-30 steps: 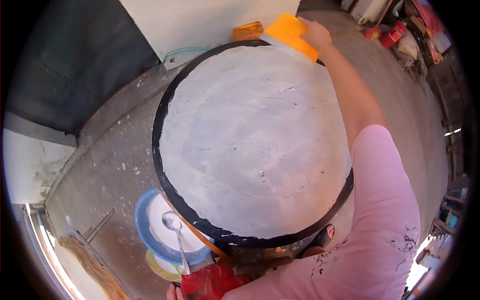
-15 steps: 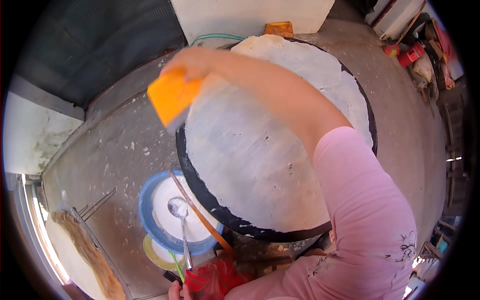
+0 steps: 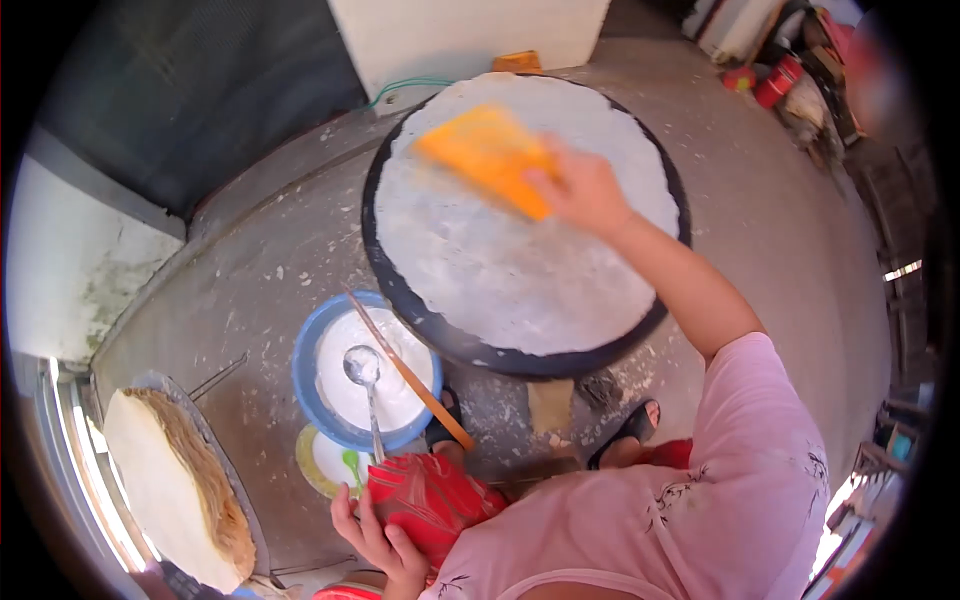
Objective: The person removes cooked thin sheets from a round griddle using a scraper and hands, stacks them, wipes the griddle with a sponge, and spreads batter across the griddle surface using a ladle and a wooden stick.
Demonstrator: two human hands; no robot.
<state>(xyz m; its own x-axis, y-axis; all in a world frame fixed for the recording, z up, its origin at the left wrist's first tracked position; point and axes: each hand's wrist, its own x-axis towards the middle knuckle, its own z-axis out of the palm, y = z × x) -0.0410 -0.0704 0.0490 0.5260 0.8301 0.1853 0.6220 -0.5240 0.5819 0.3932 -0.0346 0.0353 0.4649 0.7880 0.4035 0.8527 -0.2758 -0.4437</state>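
My right hand [image 3: 588,190] grips an orange scraper [image 3: 482,158] over the far part of a large round black griddle [image 3: 455,345]. A thin pale sheet of batter [image 3: 520,285] covers most of the griddle; whether the scraper touches it is blurred. My left hand [image 3: 395,548] lies by my red-clothed knee [image 3: 430,500] with its fingers stretched apart and nothing visible in them. Close by, a green-handled utensil [image 3: 352,460] lies over a yellowish bowl [image 3: 312,460]. A blue basin [image 3: 305,385] of white batter holds a metal ladle [image 3: 362,366], and a wooden stick [image 3: 405,372] lies across it.
At the lower left, a stack of thin round flatbreads [image 3: 165,485] rests on a tray. A white block [image 3: 460,40] and an orange object [image 3: 517,62] stand behind the griddle. Red containers [image 3: 778,82] and clutter fill the upper right. My feet are below the griddle.
My right hand has swept the scraper from the griddle's left edge to the right, over the batter sheet. The view has shifted, and more of my left hand shows.
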